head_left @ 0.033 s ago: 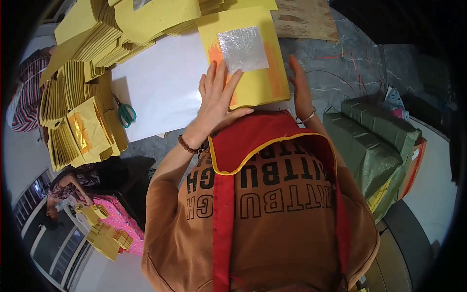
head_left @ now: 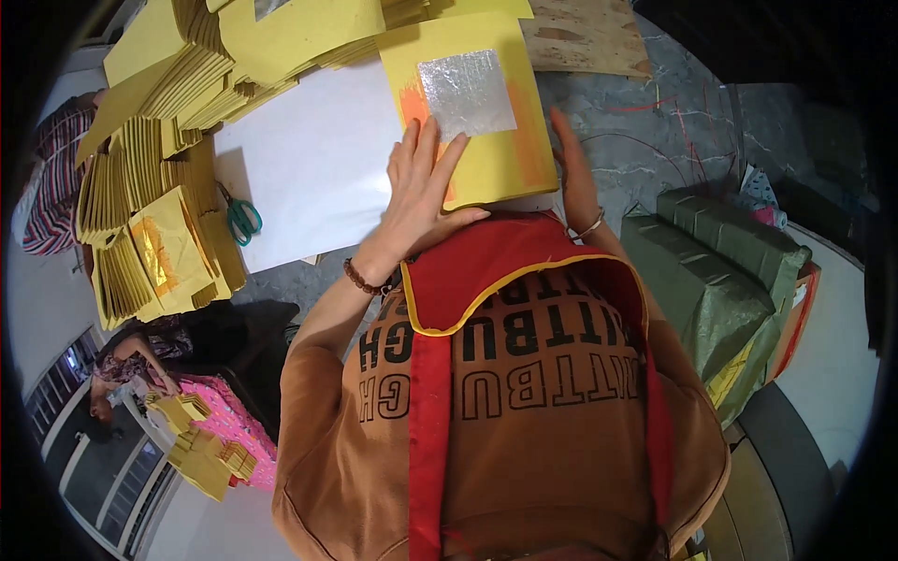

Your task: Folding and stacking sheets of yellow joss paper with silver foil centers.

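Note:
A stack of yellow paper sheets (head_left: 500, 164) lies in front of me, with a silver foil square (head_left: 468, 92) and orange streaks on its top sheet. My left hand (head_left: 418, 178) rests on the stack's lower left side, fingers spread, fingertips by the foil's corner and thumb along the near edge. Upright beside the right edge is my right hand (head_left: 578, 173), its fingers stretched out and nothing in its grip. Whether its palm touches the paper is hard to see.
A white board or sheet (head_left: 304, 159) lies left of the stack, with green-handled scissors (head_left: 244, 222) at its left edge. Folded yellow paper bundles (head_left: 140, 178) are piled beyond. Green wrapped packages (head_left: 702, 271) stand at right. Another person (head_left: 131, 360) works at lower left.
My right hand has shifted very slightly left, toward the stack's edge. Everything else looks the same.

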A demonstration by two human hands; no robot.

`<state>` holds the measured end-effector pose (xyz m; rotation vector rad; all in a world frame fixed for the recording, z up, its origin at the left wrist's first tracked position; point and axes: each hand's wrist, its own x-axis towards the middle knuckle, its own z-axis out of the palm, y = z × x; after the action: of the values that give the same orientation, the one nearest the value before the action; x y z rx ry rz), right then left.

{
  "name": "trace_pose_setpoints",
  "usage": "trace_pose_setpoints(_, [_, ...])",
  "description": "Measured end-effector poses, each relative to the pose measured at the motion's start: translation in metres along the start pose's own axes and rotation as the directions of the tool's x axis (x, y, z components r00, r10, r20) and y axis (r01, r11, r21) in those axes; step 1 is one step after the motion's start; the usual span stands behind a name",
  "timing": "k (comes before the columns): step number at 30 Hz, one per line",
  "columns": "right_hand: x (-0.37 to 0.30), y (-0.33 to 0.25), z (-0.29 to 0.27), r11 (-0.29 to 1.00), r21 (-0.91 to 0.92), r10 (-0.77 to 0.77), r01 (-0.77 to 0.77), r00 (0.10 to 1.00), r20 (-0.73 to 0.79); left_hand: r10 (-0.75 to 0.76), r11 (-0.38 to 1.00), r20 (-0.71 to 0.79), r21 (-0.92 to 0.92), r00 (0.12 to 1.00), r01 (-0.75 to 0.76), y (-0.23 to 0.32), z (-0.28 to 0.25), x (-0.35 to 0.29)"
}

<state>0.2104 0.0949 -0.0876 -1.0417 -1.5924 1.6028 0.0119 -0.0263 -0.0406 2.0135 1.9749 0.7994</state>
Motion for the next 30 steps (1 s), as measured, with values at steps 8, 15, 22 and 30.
trace_pose_setpoints(8, [-0.01,-0.01,0.014,0.949,0.305,0.069,-0.073,0.997,0.026,0.101,0.979,0.02,0.177,0.995,-0.103,0.006,-0.003,0.004])
trace_pose_setpoints(15, [-0.013,-0.001,-0.001,0.992,0.126,-0.018,0.013,0.999,0.042,0.306,0.915,0.094,0.244,0.947,-0.32,0.012,-0.007,0.011])
trace_pose_setpoints(22, [-0.01,-0.01,-0.002,0.978,0.191,0.066,-0.078,0.995,0.068,0.4,0.809,0.19,0.385,0.897,-0.443,0.019,-0.007,0.017])
trace_pose_setpoints(30, [-0.006,-0.015,-0.004,0.98,0.18,0.076,-0.086,0.995,0.062,0.418,0.822,0.202,0.331,0.886,-0.464,0.02,-0.008,0.017])
